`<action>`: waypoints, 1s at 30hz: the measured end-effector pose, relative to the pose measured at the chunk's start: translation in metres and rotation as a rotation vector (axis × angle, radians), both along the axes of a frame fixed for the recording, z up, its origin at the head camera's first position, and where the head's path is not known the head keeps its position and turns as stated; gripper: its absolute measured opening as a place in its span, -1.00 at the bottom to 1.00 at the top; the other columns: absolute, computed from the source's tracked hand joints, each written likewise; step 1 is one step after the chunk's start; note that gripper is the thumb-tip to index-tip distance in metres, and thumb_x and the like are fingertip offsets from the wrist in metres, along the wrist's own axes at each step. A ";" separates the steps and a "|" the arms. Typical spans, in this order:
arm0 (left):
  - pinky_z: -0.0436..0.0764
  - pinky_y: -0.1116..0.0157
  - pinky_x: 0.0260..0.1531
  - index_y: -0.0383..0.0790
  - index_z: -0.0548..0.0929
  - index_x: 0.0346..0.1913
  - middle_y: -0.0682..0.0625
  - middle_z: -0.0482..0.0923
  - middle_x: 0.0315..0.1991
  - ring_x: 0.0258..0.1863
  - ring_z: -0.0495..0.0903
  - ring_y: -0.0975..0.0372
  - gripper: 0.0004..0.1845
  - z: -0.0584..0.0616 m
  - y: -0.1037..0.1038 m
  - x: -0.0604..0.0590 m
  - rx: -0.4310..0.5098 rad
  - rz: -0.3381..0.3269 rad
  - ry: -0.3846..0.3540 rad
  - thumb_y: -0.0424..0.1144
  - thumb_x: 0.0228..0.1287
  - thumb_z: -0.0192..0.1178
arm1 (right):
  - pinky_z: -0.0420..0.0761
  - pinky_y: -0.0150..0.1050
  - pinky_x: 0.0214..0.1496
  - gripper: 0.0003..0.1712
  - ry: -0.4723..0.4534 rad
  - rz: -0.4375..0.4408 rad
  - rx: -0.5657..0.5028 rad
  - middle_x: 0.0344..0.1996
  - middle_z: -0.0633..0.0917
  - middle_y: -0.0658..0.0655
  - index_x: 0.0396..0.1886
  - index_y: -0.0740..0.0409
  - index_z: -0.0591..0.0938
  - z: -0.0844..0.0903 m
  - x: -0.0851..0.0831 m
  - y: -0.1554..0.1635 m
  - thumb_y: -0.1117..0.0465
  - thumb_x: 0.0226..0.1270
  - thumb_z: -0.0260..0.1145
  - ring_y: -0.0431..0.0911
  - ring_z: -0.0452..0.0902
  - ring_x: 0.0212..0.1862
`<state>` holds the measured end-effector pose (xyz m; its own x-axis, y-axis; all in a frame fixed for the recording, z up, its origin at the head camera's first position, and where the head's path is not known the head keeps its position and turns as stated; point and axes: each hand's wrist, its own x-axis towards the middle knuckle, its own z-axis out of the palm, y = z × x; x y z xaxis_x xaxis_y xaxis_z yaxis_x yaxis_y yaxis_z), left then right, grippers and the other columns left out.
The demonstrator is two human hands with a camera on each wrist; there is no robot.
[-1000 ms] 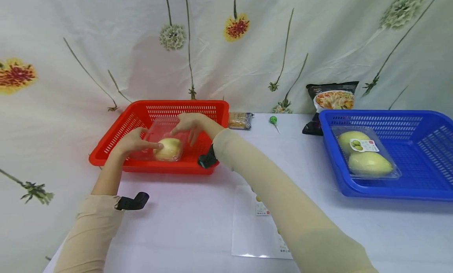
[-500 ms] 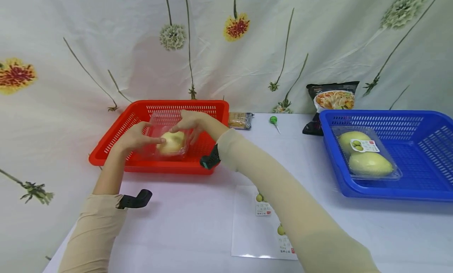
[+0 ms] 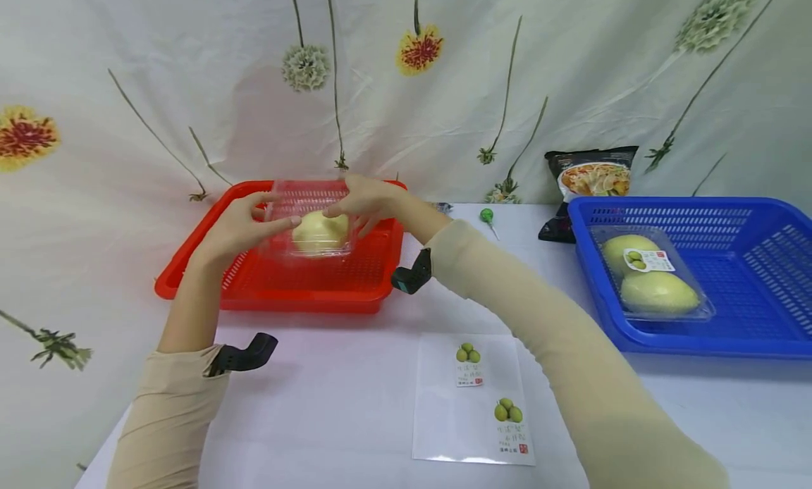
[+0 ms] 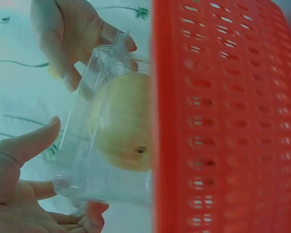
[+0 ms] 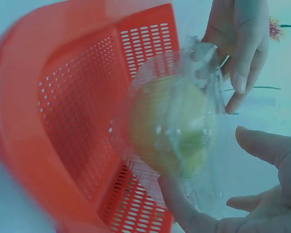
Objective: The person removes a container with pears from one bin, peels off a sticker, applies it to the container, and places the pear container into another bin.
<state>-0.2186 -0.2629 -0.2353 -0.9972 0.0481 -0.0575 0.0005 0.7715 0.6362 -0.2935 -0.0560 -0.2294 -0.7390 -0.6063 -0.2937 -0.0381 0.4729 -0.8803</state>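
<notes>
My left hand and right hand gripping a clear clamshell box of one pale fruit above the red basket, label sheet nearer me, print unreadable.

White table, baskets, sticker sheet

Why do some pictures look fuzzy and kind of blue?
In the head view, light is even and things look sharp, with glare on the sticker sheet. In the left wrist view, the red basket is so close it blurs, with a bluish tint. In the right wrist view, the clear box with its fruit is smeared and shiny, also tinted blue.
</notes>
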 end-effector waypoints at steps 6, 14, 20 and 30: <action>0.49 -0.05 0.02 -0.19 0.20 0.41 -0.30 0.21 0.30 0.19 0.26 -0.12 -0.18 0.013 0.020 0.004 0.095 0.028 0.093 0.17 0.20 0.16 | 0.65 -0.19 -0.14 -0.07 0.125 -0.009 0.052 0.39 0.16 0.12 0.49 0.06 -0.06 0.015 0.006 0.029 0.13 0.28 0.27 0.01 0.35 0.16; 0.48 0.35 -0.15 -0.23 0.33 0.35 -0.29 0.18 0.34 0.20 0.26 -0.02 -0.37 0.020 0.052 0.000 0.313 -0.025 0.148 -0.01 0.30 0.13 | 0.60 -0.22 -0.10 -0.12 0.315 -0.046 0.089 0.43 0.14 0.19 0.49 0.09 0.04 0.023 0.009 0.073 0.03 0.29 0.24 0.07 0.30 0.24; 0.50 0.46 -0.36 -0.26 0.36 0.33 -0.30 0.26 0.27 -0.04 0.41 0.10 -0.41 0.016 0.081 -0.006 0.446 -0.060 0.174 -0.08 0.30 0.14 | 0.54 -0.13 0.07 -0.13 0.387 -0.144 0.096 0.43 0.14 0.19 0.48 0.13 0.06 0.024 0.016 0.101 0.03 0.29 0.25 0.05 0.23 0.31; 0.49 0.17 0.01 -0.24 0.35 0.34 -0.19 0.27 0.29 0.16 0.35 0.04 -0.42 -0.002 0.127 -0.017 0.547 -0.115 0.110 -0.13 0.29 0.16 | 0.22 0.08 0.35 -0.16 0.472 -0.303 0.143 0.42 0.17 0.23 0.44 0.24 0.13 0.008 0.036 0.151 0.01 0.30 0.24 0.11 0.05 0.42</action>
<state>-0.2361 -0.1357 -0.2376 -0.9824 0.1507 0.1105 0.1544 0.3211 0.9344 -0.2572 0.0950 -0.2218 -0.9444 -0.3254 0.0468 -0.2555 0.6369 -0.7273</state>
